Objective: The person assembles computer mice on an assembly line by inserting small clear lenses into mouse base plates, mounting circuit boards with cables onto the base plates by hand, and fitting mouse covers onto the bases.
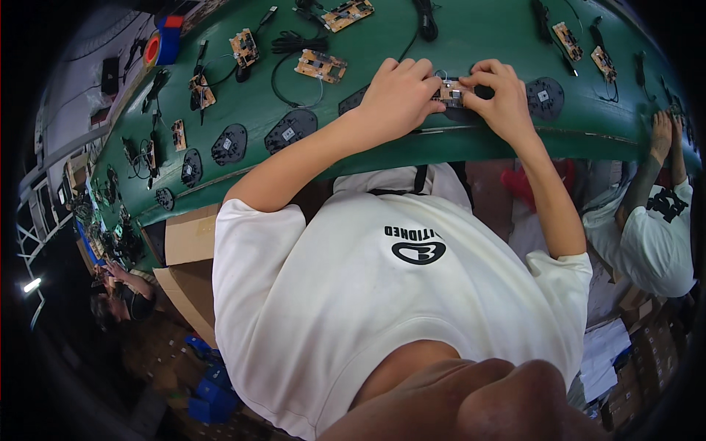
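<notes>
A tan circuit board (pixel 450 94) lies between my hands near the table's front edge, over a black plastic base shell (pixel 462 115) that they partly cover. My left hand (pixel 399 97) grips the board's left side, thumb at its lower edge and the other fingers curled. On the opposite side, my right hand (pixel 501 97) pinches the board with bent thumb and forefinger. Another black base shell (pixel 545 99) rests just right of my right hand. To the left, partly behind my left wrist, sits one more shell (pixel 353 100).
Several boards with black cables, among them one board (pixel 321 66), are spread over the green table (pixel 382 44). More black shells (pixel 291 131) line its front edge leftward. A tape roll (pixel 152 49) lies far left. Co-workers' hands (pixel 662 132) are at the right; an open carton (pixel 190 235) stands below.
</notes>
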### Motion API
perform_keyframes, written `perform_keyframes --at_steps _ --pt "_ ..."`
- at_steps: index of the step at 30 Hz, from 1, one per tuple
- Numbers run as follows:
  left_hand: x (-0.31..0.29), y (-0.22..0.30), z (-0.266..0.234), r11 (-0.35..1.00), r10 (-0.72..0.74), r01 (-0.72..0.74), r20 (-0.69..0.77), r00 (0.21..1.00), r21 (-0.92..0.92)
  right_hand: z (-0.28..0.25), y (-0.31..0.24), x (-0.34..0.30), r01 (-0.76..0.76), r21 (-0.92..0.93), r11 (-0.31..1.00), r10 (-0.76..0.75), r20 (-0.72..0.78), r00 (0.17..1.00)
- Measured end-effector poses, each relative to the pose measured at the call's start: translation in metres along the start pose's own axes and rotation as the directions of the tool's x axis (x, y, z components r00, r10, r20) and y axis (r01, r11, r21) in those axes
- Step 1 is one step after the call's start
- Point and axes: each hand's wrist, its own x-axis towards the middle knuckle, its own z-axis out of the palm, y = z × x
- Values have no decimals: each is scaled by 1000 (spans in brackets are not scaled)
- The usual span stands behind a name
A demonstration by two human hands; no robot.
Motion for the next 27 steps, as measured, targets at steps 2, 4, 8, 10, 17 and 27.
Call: perform_keyframes --at_steps 2,4,8,10,17,27 --pt "-1 1 -1 1000 -1 1 -8 1000 -8 0 0 -2 2 5 1000 -2 -9 1000" --pt "-3 0 -1 1000 -2 2 -14 1000 -13 -2 2 -3 61 20 998 -62 25 998" --pt "-8 2 -2 997 -22 20 -23 999 -72 -3 1 -23 179 -14 984 -179 -22 984" --pt "-7 4 -2 995 -33 30 -23 999 -91 2 -4 -30 162 -77 984 -167 -55 984" --pt "-6 10 3 979 -127 122 -20 992 -163 6 -16 -32 118 -165 979 -138 -118 983" --pt "-6 0 2 985 -112 111 3 994 -129 0 3 -14 4 25 1000 -5 14 1000"
